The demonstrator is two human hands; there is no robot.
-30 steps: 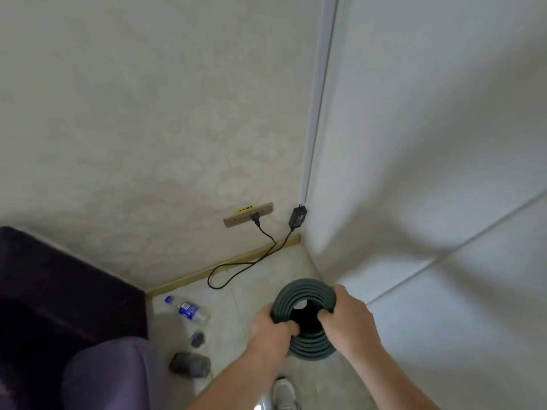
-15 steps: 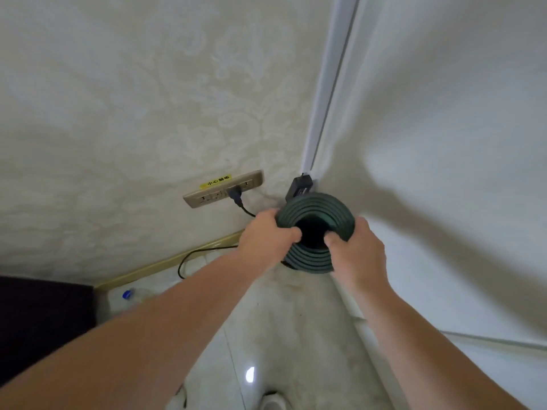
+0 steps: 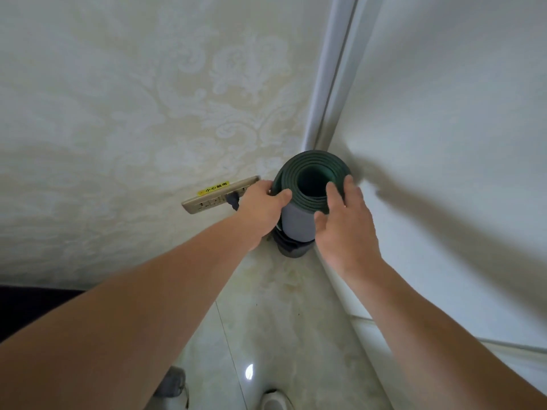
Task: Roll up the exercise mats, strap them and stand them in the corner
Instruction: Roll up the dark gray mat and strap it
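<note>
A rolled exercise mat [image 3: 296, 223], dark green inside and grey outside, stands upright on the floor in the corner where the two walls meet. A dark strap [image 3: 291, 247] wraps its lower end. My left hand [image 3: 260, 208] grips the roll's upper left side, with the thumb curled over the rim. At the right rim my right hand [image 3: 343, 220] touches the roll with relaxed, nearly straight fingers, and its thumb lies against the grey outer face. The bottom of the roll is partly hidden behind my hands.
A wall socket strip [image 3: 213, 198] with a yellow label and a dark plug [image 3: 233, 201] sits just left of the mat. A white corner trim [image 3: 328, 84] runs up behind it. Dark furniture [image 3: 26, 309] is at the left. My shoes [image 3: 273, 402] stand on the glossy tile floor [image 3: 266, 321].
The roll has moved forward into the corner and now stands upright there. My right fingers have come out of the roll's hollow and loosened. My arms are stretched further out.
</note>
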